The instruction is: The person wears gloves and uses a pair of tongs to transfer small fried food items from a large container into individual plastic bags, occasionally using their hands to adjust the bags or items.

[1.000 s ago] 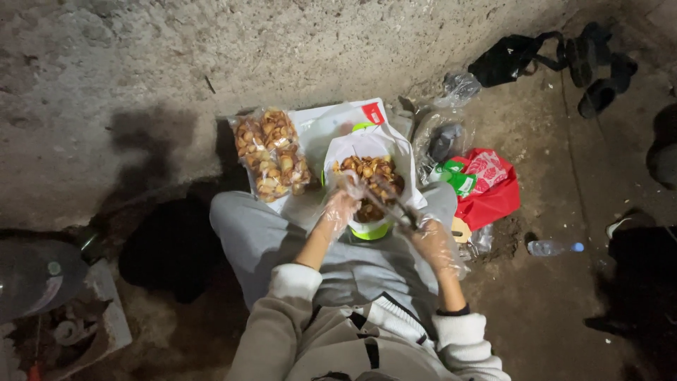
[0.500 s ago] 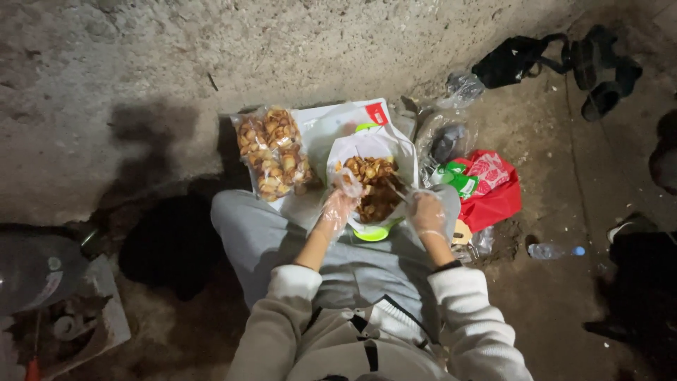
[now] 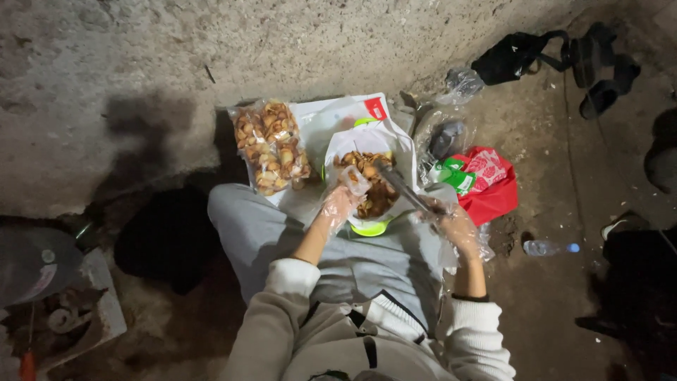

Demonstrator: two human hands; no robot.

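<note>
A person sits on the ground and looks down at their lap. Both hands wear thin clear plastic gloves.

The left hand (image 3: 340, 201) is curled at the near edge of a white plastic bag (image 3: 367, 141). The fingers pinch the rim of the bag and hold it open. The bag sits in a lime green bowl (image 3: 370, 227), and the bowl's rim peeks out just below the left hand. Inside the bag, right beside the left hand, is a pile of brown fried snack pieces (image 3: 374, 187).

The right hand (image 3: 457, 229) is closed around the handle of metal tongs (image 3: 402, 187). The tongs slant up and away from the right hand, and their tips reach into the snack pieces. I cannot tell if the tips are squeezing a piece.

Past the left hand, on its outer side, lies a clear packet (image 3: 271, 147) full of the same brown snacks. It rests on a white sheet (image 3: 321, 116) that spreads under the bowl too.

Just past the right hand, on its outer side, is a red plastic bag (image 3: 493, 187) with a green wrapper (image 3: 451, 175) next to it. A small water bottle (image 3: 546, 248) lies on the dirt floor, farther out from the right hand. A black bag (image 3: 511, 60) sits well away, far beyond the right hand.
</note>
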